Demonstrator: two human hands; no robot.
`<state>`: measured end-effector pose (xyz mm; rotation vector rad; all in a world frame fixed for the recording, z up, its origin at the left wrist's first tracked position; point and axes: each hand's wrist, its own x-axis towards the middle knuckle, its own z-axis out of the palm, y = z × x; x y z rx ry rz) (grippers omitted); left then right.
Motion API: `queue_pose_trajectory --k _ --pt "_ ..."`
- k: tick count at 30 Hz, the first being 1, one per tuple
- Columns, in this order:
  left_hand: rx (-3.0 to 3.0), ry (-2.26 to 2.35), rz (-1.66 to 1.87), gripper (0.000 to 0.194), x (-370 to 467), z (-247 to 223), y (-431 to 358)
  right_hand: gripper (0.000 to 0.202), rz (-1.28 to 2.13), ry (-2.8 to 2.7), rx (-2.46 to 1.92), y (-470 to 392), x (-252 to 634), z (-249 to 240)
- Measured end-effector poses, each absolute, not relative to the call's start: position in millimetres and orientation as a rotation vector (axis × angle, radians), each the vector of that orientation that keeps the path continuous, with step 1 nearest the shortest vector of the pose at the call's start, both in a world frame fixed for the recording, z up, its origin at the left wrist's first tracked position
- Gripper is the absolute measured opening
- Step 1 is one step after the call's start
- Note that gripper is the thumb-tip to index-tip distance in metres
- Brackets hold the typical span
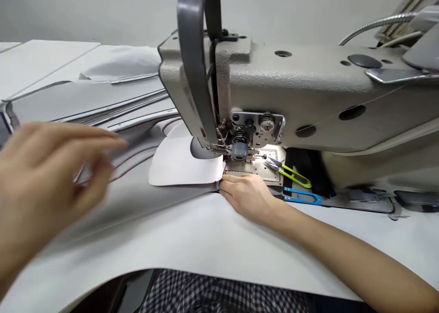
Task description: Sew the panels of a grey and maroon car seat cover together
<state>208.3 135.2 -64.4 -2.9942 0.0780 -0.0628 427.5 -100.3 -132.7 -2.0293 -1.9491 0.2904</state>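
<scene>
A grey fabric piece (137, 203) with dark piping lies across the white table, its right end under the sewing machine head (239, 148). On top of it rests a white curved panel (181, 166) with a rounded cut-out. My right hand (245, 194) pinches the fabric's edge just in front of the needle area, fingers pressed together. At the left, my left hand (58, 175) is raised over the fabric, slightly blurred, its fingers bent; the thumb and fingers are apart and nothing shows between them.
Green thread snips (295, 175) and blue thread snips (303, 196) lie right of the needle plate. The machine arm (308, 84) spans the upper right. More grey fabric (82, 98) is stacked behind, on the left. The white table's front edge curves near my lap.
</scene>
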Motion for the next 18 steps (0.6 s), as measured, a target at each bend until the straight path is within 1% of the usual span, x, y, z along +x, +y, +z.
queue_pose_trajectory --k 3,6,10,13,15,18 --pt "-2.981 0.098 -0.033 0.033 263 -70 61 0.022 0.256 -1.942 -2.112 -97 424 -139" --pt "-2.945 0.115 -0.01 0.033 303 -76 29 0.023 0.223 -1.927 -2.13 -96 422 -142" --pt "-2.874 0.148 0.04 0.04 318 -83 44 0.021 0.009 -1.854 -2.064 -98 421 -144" --pt "-3.002 0.116 0.127 0.039 317 -87 60 0.021 -0.137 -1.781 -2.1 -99 420 -145" --pt "-3.143 0.074 0.201 0.036 319 -86 64 0.019 -0.111 -1.795 -2.152 -100 420 -145" --pt "-3.275 -0.019 0.296 0.031 322 -83 62 0.019 0.015 -1.857 -2.201 -101 422 -144"
